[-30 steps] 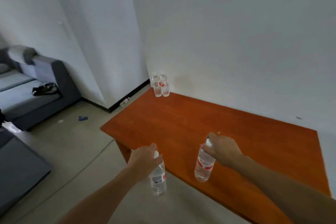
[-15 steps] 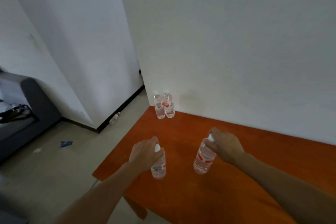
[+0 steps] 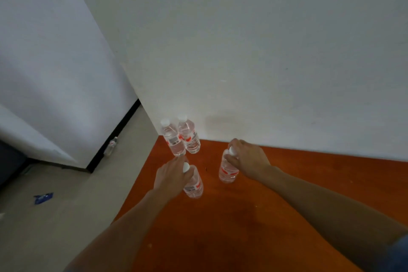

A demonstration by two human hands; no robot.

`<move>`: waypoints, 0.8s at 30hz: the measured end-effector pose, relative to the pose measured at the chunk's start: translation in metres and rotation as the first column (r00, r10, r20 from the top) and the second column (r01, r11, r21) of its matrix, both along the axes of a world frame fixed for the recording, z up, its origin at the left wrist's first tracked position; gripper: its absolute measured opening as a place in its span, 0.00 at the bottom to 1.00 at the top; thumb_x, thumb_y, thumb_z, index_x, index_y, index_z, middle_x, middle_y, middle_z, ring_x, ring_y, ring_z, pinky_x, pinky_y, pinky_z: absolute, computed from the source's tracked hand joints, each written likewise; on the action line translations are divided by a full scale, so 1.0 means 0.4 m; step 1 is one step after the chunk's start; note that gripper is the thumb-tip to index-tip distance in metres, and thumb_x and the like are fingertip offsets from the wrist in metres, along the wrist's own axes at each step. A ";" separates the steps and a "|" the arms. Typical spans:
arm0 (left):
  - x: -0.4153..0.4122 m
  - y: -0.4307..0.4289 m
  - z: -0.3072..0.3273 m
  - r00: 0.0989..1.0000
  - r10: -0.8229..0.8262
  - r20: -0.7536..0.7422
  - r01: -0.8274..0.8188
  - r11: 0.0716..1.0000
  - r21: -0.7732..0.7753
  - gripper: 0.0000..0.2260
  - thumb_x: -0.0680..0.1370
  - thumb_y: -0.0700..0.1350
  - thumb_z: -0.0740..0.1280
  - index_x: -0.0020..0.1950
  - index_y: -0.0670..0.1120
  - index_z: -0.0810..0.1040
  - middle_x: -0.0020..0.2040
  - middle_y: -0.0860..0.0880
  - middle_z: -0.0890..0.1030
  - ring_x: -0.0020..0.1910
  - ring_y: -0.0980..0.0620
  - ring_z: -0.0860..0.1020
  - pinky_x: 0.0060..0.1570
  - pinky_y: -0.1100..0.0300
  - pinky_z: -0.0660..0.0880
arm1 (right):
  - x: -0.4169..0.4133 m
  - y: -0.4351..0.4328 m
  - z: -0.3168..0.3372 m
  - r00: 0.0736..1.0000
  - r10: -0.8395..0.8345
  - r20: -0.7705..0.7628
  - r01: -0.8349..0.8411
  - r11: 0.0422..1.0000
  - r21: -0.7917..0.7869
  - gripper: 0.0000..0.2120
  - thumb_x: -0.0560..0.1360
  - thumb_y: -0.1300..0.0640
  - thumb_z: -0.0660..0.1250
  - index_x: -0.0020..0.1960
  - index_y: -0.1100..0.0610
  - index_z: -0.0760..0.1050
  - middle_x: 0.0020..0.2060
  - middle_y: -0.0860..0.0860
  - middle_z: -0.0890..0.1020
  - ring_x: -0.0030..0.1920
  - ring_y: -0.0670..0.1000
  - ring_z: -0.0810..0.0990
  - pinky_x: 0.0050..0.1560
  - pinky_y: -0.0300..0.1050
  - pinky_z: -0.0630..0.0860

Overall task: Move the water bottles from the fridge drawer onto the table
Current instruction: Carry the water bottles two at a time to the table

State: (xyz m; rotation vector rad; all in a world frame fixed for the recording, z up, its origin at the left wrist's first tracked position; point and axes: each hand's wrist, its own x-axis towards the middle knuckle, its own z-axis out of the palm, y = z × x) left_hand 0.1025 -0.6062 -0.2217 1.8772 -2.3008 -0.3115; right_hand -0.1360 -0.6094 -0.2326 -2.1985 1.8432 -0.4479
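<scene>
Orange-brown wood fills the lower right of your view: one worktop (image 3: pixel 220 227) set against the white wall (image 3: pixel 242 51), with pale floor (image 3: pixel 55 216) to its left. Your two bare forearms stretch over it.

Your left grip (image 3: pixel 172 174) curls its fingers round the white cap and neck of the first bottle (image 3: pixel 194 185), a clear water bottle hanging upright below the hand, over the worktop near its left edge. Your right grip (image 3: pixel 249 159) pinches the cap end of the second bottle (image 3: pixel 228 171), also upright, below and left of the hand. You cannot tell whether either base touches the wood.

Four bottles are at the worktop in all. Two more stand upright in the far left corner by the wall, the corner bottle on the left (image 3: pixel 174 139) touching the corner bottle on the right (image 3: pixel 189 137). Your left fingertips sit just short of that pair.

A fifth bottle (image 3: pixel 111 146) sits on the floor against the black skirting, and one blue scrap (image 3: pixel 43 197) lies nearer you.
</scene>
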 end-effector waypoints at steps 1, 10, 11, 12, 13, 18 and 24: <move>0.001 -0.033 -0.010 1.000 -0.024 -0.007 0.024 1.000 -0.003 0.12 0.79 0.57 0.61 0.58 0.51 0.71 0.52 0.55 0.80 0.47 0.55 0.80 0.47 0.60 0.77 | 0.011 -0.026 -0.008 1.000 -0.006 0.006 0.006 1.000 0.006 0.15 0.79 0.44 0.60 0.59 0.53 0.69 0.53 0.52 0.79 0.49 0.53 0.80 0.42 0.42 0.73; 0.013 -0.294 -0.040 0.972 -0.233 -0.020 0.232 0.972 -0.024 0.13 0.81 0.53 0.58 0.59 0.46 0.71 0.57 0.48 0.79 0.52 0.50 0.78 0.45 0.61 0.72 | 0.096 -0.190 -0.043 0.989 -0.142 0.038 0.139 0.986 0.089 0.16 0.80 0.47 0.59 0.63 0.55 0.68 0.57 0.54 0.76 0.53 0.54 0.77 0.54 0.47 0.75; 0.017 -0.314 -0.046 0.966 -0.255 -0.044 0.254 0.967 -0.023 0.13 0.81 0.53 0.58 0.58 0.46 0.71 0.57 0.48 0.79 0.50 0.51 0.79 0.44 0.61 0.73 | 0.106 -0.201 -0.042 0.986 -0.164 0.035 0.160 0.982 0.099 0.16 0.80 0.47 0.59 0.63 0.54 0.68 0.57 0.54 0.76 0.54 0.54 0.77 0.55 0.47 0.75; 0.022 -0.332 -0.054 0.959 -0.278 -0.062 0.277 0.961 -0.019 0.12 0.81 0.53 0.59 0.57 0.46 0.72 0.56 0.48 0.79 0.49 0.51 0.79 0.44 0.61 0.74 | 0.116 -0.211 -0.042 0.983 -0.181 0.027 0.178 0.979 0.102 0.16 0.80 0.47 0.60 0.64 0.54 0.68 0.58 0.54 0.76 0.54 0.53 0.77 0.55 0.47 0.75; 0.026 -0.346 -0.060 0.952 -0.298 -0.075 0.297 0.955 -0.017 0.12 0.81 0.53 0.59 0.57 0.47 0.72 0.56 0.48 0.80 0.48 0.52 0.79 0.43 0.61 0.75 | 0.127 -0.220 -0.041 0.980 -0.196 0.018 0.194 0.976 0.103 0.16 0.80 0.47 0.60 0.64 0.54 0.68 0.58 0.54 0.76 0.54 0.53 0.77 0.55 0.47 0.75; 0.044 -0.389 -0.066 0.916 -0.395 -0.064 0.395 0.919 -0.014 0.13 0.79 0.56 0.61 0.57 0.48 0.70 0.56 0.49 0.78 0.48 0.51 0.78 0.44 0.57 0.77 | 0.172 -0.239 -0.047 0.954 -0.296 -0.047 0.299 0.946 0.126 0.18 0.80 0.47 0.60 0.67 0.52 0.65 0.60 0.54 0.75 0.55 0.52 0.77 0.55 0.47 0.76; 0.029 -0.412 -0.010 0.860 -0.510 0.031 0.509 0.851 -0.132 0.17 0.79 0.58 0.57 0.61 0.49 0.70 0.59 0.51 0.74 0.55 0.52 0.74 0.48 0.57 0.75 | 0.159 -0.208 -0.033 0.929 -0.360 -0.090 0.371 0.905 0.207 0.31 0.77 0.43 0.63 0.75 0.52 0.56 0.66 0.56 0.72 0.61 0.56 0.76 0.59 0.52 0.75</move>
